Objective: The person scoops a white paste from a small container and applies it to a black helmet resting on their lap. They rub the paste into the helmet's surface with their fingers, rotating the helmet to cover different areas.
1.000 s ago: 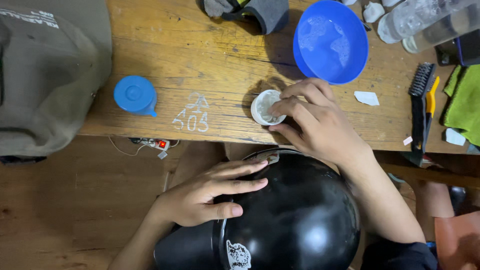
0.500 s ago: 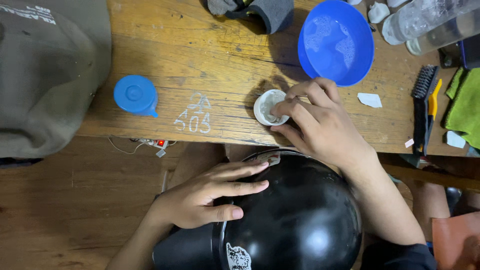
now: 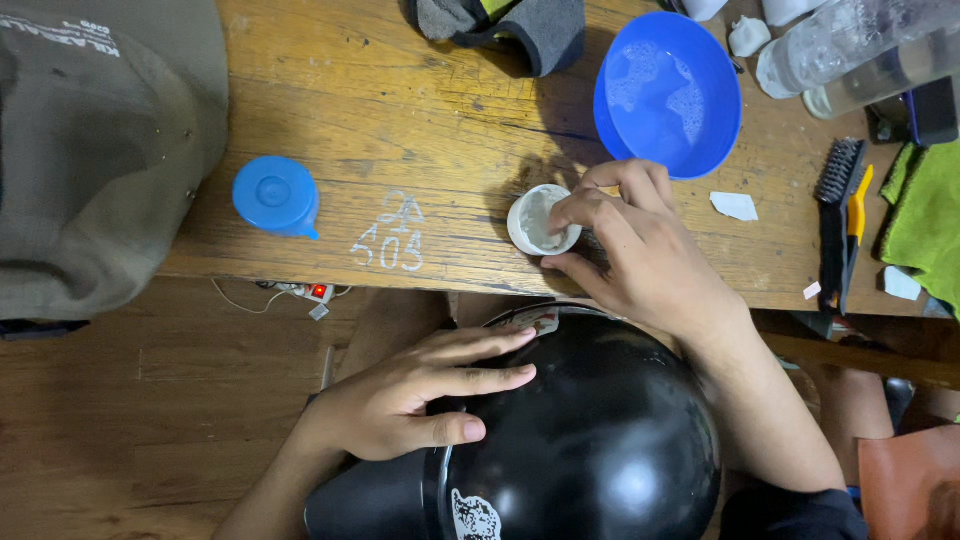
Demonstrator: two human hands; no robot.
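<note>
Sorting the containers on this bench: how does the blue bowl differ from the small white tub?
The blue bowl is far wider than the small white tub. The bowl holds foamy liquid; the tub holds a whitish paste. The bowl stands untouched, while the right hand has its fingertips at the tub. Both are round, open and upright on the wooden bench.

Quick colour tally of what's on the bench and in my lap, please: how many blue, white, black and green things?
Blue: 2, bowl, cap
White: 2, small tub, paper scrap
Black: 2, helmet, brush
Green: 1, cloth
Total: 7
</note>
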